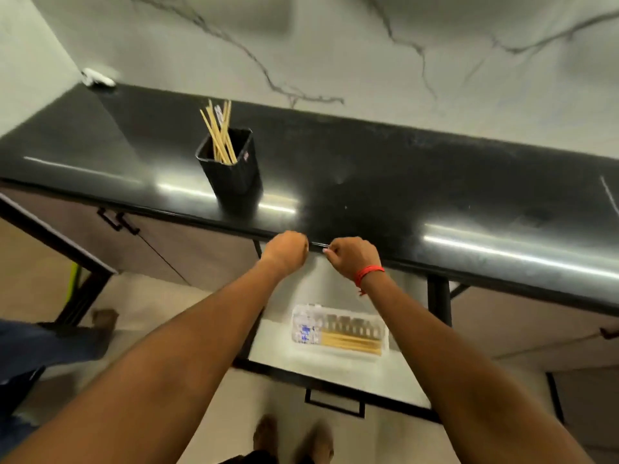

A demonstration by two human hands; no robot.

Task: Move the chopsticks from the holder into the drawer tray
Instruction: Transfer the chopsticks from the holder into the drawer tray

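A black ribbed holder (234, 169) stands on the black counter with several pale wooden chopsticks (219, 135) sticking up out of it. Below the counter a drawer (335, 373) is pulled out. In it lies a clear tray (338, 329) with several chopsticks side by side. My left hand (286, 251) and my right hand (351, 257) are both curled at the counter's front edge, above the drawer. Between them runs a thin dark stick (318, 245), which each hand holds by one end. It is blurred and lies along the counter's edge.
The black counter (402, 189) runs along a marble wall. A small white object (97, 78) sits at its far left corner. Cabinet doors with black handles (117, 221) are on the left. My feet (294, 437) stand on the floor in front of the drawer.
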